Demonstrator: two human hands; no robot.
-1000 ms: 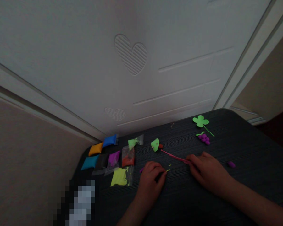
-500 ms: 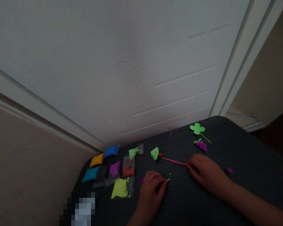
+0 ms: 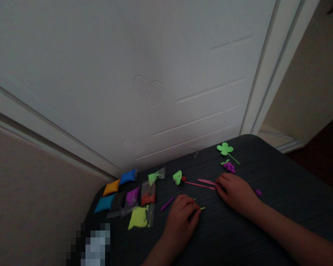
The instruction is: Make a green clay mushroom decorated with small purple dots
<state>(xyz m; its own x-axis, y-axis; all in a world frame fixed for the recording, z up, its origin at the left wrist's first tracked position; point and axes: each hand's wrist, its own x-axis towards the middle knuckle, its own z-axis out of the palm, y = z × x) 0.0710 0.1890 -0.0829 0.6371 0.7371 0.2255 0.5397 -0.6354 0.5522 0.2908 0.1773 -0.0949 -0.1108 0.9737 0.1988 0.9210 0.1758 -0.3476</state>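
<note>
My left hand [image 3: 183,216] rests low over the dark table, its fingers pinched on a thin yellow-green clay strip [image 3: 202,208]. Beside its knuckles a purple stick [image 3: 167,204] lies on the table. My right hand [image 3: 234,190] is closed on the end of a pink modelling knife [image 3: 205,181], whose blade points left. A second thin pink tool [image 3: 198,185] lies just in front, near the right fingertips. Its far end is close to a green clay cap with a red stem [image 3: 178,177]. A small purple clay lump [image 3: 258,193] sits behind the right wrist.
Packets of clay lie at the left, among them a blue packet [image 3: 128,177], an orange packet [image 3: 111,187] and an opened yellow packet [image 3: 139,218]. A green clay clover [image 3: 225,149] and purple clay grapes [image 3: 229,167] lie far right. A white panel [image 3: 183,125] stands behind the table [image 3: 255,147].
The pink knife in my right hand now lies apart from the other pink tool, which shows separately. My left hand has shifted right, baring more of the purple stick. The view has turned slightly.
</note>
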